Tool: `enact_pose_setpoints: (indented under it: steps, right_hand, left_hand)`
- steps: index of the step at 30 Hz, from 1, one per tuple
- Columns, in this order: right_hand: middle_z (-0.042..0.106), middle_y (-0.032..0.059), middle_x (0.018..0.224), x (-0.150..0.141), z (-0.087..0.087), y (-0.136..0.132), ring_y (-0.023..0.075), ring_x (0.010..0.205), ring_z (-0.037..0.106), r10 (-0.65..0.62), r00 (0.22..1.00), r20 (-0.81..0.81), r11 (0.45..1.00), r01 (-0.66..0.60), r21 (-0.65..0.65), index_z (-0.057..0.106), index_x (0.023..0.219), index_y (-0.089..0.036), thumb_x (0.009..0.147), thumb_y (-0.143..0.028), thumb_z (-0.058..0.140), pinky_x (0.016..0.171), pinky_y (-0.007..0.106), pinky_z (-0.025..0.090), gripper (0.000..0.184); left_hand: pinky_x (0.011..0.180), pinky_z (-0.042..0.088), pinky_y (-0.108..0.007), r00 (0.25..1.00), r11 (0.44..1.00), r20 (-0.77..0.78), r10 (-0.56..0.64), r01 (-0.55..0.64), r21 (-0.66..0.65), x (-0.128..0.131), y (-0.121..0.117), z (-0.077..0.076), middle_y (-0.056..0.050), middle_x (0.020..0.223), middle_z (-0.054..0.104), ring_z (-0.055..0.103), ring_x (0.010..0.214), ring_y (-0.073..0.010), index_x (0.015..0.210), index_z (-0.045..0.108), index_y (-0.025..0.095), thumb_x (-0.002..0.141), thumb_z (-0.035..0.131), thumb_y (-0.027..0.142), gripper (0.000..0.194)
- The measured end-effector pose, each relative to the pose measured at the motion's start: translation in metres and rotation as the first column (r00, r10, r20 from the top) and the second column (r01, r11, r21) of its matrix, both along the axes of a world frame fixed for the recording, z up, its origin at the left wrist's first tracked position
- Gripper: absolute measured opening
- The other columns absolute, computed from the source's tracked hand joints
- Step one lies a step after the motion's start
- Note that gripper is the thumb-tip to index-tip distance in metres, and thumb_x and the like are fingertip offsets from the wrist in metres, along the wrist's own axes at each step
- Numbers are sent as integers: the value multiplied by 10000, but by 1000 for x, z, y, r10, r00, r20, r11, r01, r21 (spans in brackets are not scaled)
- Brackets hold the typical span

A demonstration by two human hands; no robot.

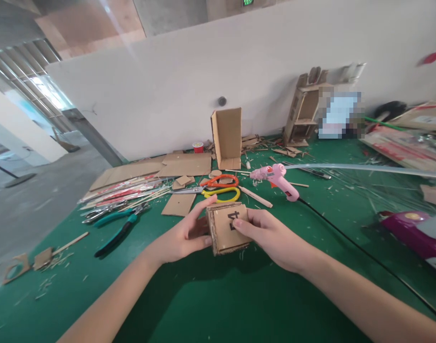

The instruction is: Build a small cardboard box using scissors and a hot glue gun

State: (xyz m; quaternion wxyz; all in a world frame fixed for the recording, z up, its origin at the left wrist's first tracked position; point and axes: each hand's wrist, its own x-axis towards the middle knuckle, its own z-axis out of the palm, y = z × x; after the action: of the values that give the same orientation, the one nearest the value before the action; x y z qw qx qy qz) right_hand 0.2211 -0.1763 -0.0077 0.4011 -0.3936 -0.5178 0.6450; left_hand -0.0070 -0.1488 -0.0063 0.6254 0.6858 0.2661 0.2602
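Observation:
Between my two hands is a small cardboard box (223,233) with layered, rough edges and dark printed marks on the face toward me. My left hand (187,234) grips its left side, thumb low and forefinger along the upper edge. On the right, my right hand (270,233) holds the box with the thumb pressed on the printed face; its other fingers are partly hidden behind. Just beyond the box lie scissors (221,194) with one orange and one yellow handle. A pink glue gun (280,180) rests to the right with a clear glue stick in its back.
Teal-handled pliers (120,231) lie left, near wrapped sticks and cardboard sheets (185,164). An open cardboard piece (230,138) stands by the white wall. Back right is a cardboard tower (303,112). The glue gun's black cord (357,245) crosses the green table toward a purple tool (411,233).

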Motion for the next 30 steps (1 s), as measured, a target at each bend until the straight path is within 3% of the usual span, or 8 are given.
enact_pose_setpoints:
  steps: [5, 8, 12, 15, 20, 30]
  right_hand:
    - [695, 46, 947, 0, 5, -2, 209, 904, 632, 16, 996, 88, 999, -20, 45, 667, 1006, -192, 865, -424, 615, 796, 337, 501, 277]
    - [699, 58, 1005, -1, 7, -2, 219, 928, 630, 7, 991, 135, 996, -19, 86, 654, 1062, -195, 889, -417, 580, 809, 352, 503, 290]
    - [698, 68, 1059, -2, 5, 0, 232, 992, 624, 4, 994, 105, 995, -14, 99, 660, 1053, -188, 892, -417, 579, 864, 367, 494, 291]
    - [704, 66, 1048, -2, 3, 1, 239, 1033, 621, 9, 1000, 11, 998, -10, 68, 666, 1077, -182, 882, -420, 603, 901, 371, 485, 313]
    - [717, 59, 1008, -3, 3, 1, 220, 989, 637, 8, 998, -61, 999, -6, 37, 676, 1108, -178, 890, -402, 610, 869, 341, 489, 319]
    - [716, 51, 1019, -4, -2, -3, 194, 955, 633, 45, 989, -143, 999, -41, 25, 681, 1096, -179, 905, -381, 608, 856, 327, 460, 287]
  left_hand:
    - [1135, 329, -506, 998, 999, -56, -2, 4, 47, -1, 0, 4, -47, 1587, 233, 278, 1434, -305, 1480, 208, 400, 896, 604, 263, 719]
    - [1156, 287, -519, 984, 983, -166, 60, -30, 178, -5, -3, 10, -20, 1621, 69, 179, 1465, -312, 1493, 185, 402, 895, 591, 273, 734]
    - [1165, 163, -605, 914, 920, -360, 186, -34, 390, -6, -10, 17, -20, 1620, -77, 4, 1474, -375, 1518, 44, 377, 732, 766, 310, 1069]
    - [1156, 154, -632, 876, 858, -360, 320, -108, 502, 2, -15, 15, -86, 1616, 36, 90, 1460, -405, 1522, 21, 331, 597, 856, 371, 1247]
    - [1100, 384, -503, 854, 785, -281, 437, -211, 583, 17, -17, 10, -89, 1452, 425, 430, 1327, -313, 1394, 302, 295, 661, 799, 335, 886]
    - [1056, 433, -473, 848, 700, -221, 482, -221, 679, 19, -16, 6, -81, 1373, 503, 501, 1256, -305, 1344, 369, 279, 606, 807, 302, 858]
